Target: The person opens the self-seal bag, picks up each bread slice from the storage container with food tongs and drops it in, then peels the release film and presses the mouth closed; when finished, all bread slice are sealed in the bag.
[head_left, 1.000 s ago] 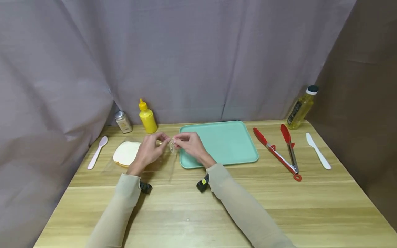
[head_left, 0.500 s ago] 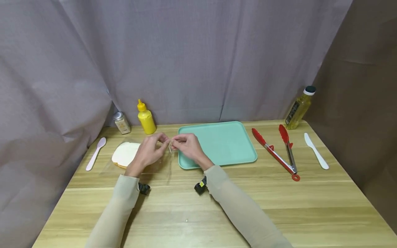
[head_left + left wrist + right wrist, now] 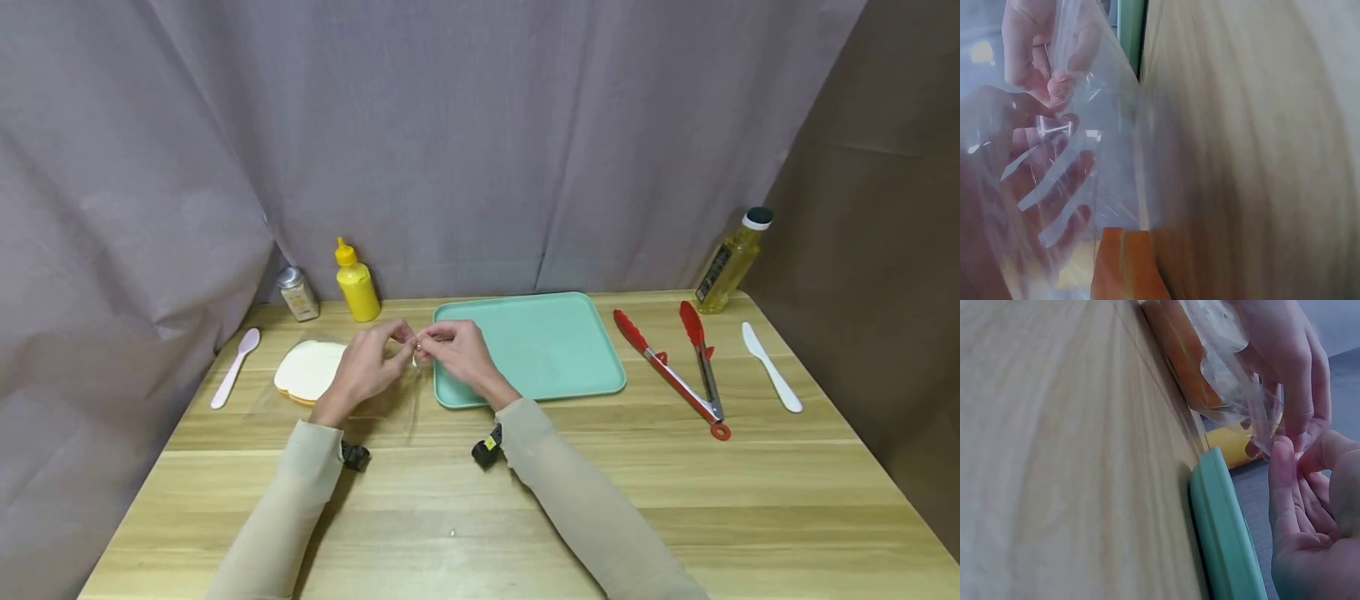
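In the head view, my left hand [image 3: 367, 367] and right hand [image 3: 461, 358] meet fingertip to fingertip, both pinching the end of a clear bag [image 3: 402, 404]; the bread [image 3: 303, 371] inside it lies on the tabletop [image 3: 435, 500] at nine o'clock from my left hand, the green tray [image 3: 543, 354] at three o'clock from my right. In the left wrist view, the plastic spreads across my left fingers. In the right wrist view, my thumb and forefinger pinch together, the tray's rim toward seven o'clock.
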Demonstrator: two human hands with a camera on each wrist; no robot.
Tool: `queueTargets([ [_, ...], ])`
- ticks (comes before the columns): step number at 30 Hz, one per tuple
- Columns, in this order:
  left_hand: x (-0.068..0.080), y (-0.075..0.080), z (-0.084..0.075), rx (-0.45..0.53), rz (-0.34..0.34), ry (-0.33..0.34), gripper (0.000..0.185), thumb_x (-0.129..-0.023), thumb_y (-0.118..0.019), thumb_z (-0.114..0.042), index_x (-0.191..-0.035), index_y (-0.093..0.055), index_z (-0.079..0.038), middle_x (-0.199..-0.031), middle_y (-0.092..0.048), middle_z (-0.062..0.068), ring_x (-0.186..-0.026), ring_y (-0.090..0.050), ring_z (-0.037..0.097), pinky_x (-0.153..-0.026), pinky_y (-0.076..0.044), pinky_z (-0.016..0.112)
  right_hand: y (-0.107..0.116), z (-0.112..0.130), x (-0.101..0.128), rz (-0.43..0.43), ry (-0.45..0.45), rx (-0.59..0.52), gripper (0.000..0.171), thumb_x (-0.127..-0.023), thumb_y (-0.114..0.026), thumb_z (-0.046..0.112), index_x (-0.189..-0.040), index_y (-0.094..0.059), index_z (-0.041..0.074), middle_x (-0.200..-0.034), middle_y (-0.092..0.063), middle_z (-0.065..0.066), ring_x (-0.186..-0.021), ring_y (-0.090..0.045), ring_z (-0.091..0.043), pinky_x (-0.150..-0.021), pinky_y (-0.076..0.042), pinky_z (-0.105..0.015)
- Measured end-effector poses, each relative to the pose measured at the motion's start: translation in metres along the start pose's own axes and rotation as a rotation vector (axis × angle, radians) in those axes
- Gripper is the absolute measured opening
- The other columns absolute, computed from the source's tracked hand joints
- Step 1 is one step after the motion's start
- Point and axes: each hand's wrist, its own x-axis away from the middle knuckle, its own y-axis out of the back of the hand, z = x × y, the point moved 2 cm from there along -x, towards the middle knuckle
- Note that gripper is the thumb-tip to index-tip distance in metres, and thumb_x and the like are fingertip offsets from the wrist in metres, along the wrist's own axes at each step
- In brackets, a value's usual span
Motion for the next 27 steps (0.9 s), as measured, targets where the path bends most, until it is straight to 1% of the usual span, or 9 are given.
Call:
queueTargets([
  [3, -0.0003, 0.0008, -0.0006, 0.024, -0.007, 0.004, 0.005, -0.102, -0.068, -0.023, -0.102, -0.072, -0.020, -0.115, -0.081, 0.004, -0.114, -0.075, 0.030, -0.096, -0.060, 0.054, -0.0002, 0.0004, -0.0002, 0.018, -0.008, -0.027, 0.016, -0.101, -0.071, 0.003, -0.113, -0.080, -0.003, -0.103, -0.083, -0.018, -0.081, -0.079, -0.014, -0.086, -0.069, -0.040],
  [6, -0.0002, 0.0018, -0.0002, 0.051, -0.017, 0.012, 0.004, -0.100, -0.068, -0.022, -0.101, -0.071, -0.020, -0.113, -0.081, 0.004, -0.113, -0.075, 0.030, -0.098, -0.059, 0.055, -0.0002, 0.0001, -0.0006, 0.037, -0.026, -0.066, 0.018, -0.103, -0.068, 0.002, -0.117, -0.078, -0.004, -0.107, -0.082, -0.019, -0.083, -0.079, -0.014, -0.090, -0.068, -0.042],
  [11, -0.0003, 0.0033, 0.0020, 0.097, -0.044, 0.016, 0.004, -0.100, -0.070, -0.019, -0.102, -0.072, -0.017, -0.109, -0.081, 0.006, -0.110, -0.075, 0.029, -0.100, -0.059, 0.054, 0.0011, -0.0004, -0.0020, 0.026, -0.045, -0.127, 0.024, -0.102, -0.063, -0.003, -0.124, -0.074, -0.004, -0.108, -0.082, -0.020, -0.087, -0.080, -0.016, -0.092, -0.068, -0.041],
  [13, -0.0008, 0.0034, 0.0026, 0.114, -0.047, 0.017, 0.006, -0.102, -0.071, -0.020, -0.105, -0.074, -0.016, -0.107, -0.081, 0.007, -0.109, -0.075, 0.030, -0.101, -0.059, 0.055, 0.0021, -0.0001, -0.0025, 0.010, -0.045, -0.148, 0.024, -0.100, -0.063, -0.005, -0.123, -0.071, -0.003, -0.107, -0.081, -0.020, -0.088, -0.080, -0.017, -0.091, -0.068, -0.038],
  [16, -0.0017, 0.0030, 0.0031, 0.136, -0.046, 0.020, 0.012, -0.104, -0.072, -0.023, -0.112, -0.075, -0.015, -0.103, -0.082, 0.007, -0.106, -0.076, 0.031, -0.102, -0.058, 0.056, 0.0029, 0.0000, -0.0030, 0.000, -0.036, -0.160, 0.017, -0.100, -0.065, -0.006, -0.116, -0.068, -0.003, -0.106, -0.081, -0.022, -0.088, -0.080, -0.017, -0.089, -0.068, -0.035],
  [18, -0.0024, 0.0028, 0.0031, 0.147, -0.049, 0.018, 0.014, -0.105, -0.072, -0.024, -0.114, -0.076, -0.014, -0.101, -0.082, 0.008, -0.105, -0.076, 0.031, -0.101, -0.058, 0.056, 0.0033, -0.0001, -0.0030, 0.000, -0.025, -0.142, 0.012, -0.100, -0.067, -0.004, -0.112, -0.068, -0.003, -0.107, -0.080, -0.021, -0.088, -0.080, -0.017, -0.089, -0.068, -0.034],
  [21, -0.0032, 0.0027, 0.0033, 0.156, -0.064, 0.017, 0.014, -0.106, -0.072, -0.025, -0.112, -0.077, -0.014, -0.101, -0.082, 0.008, -0.104, -0.077, 0.030, -0.099, -0.059, 0.054, 0.0041, -0.0006, -0.0021, -0.001, -0.009, -0.070, 0.009, -0.100, -0.071, 0.002, -0.109, -0.072, 0.001, -0.109, -0.081, -0.019, -0.090, -0.080, -0.017, -0.089, -0.068, -0.035],
  [24, -0.0033, 0.0027, 0.0039, 0.160, -0.076, 0.023, 0.014, -0.106, -0.072, -0.026, -0.110, -0.078, -0.014, -0.103, -0.082, 0.007, -0.104, -0.077, 0.028, -0.099, -0.060, 0.052, 0.0047, -0.0008, -0.0014, -0.008, 0.005, 0.008, 0.011, -0.101, -0.075, 0.013, -0.108, -0.076, 0.005, -0.107, -0.081, -0.014, -0.093, -0.081, -0.026, -0.087, -0.068, -0.037],
  [27, -0.0033, 0.0028, 0.0040, 0.163, -0.076, 0.028, 0.015, -0.106, -0.072, -0.026, -0.110, -0.078, -0.013, -0.105, -0.083, 0.006, -0.105, -0.077, 0.027, -0.100, -0.060, 0.051, 0.0045, -0.0015, -0.0019, -0.019, 0.021, 0.053, 0.015, -0.101, -0.078, 0.020, -0.108, -0.079, 0.007, -0.103, -0.082, -0.011, -0.095, -0.080, -0.035, -0.083, -0.068, -0.038],
])
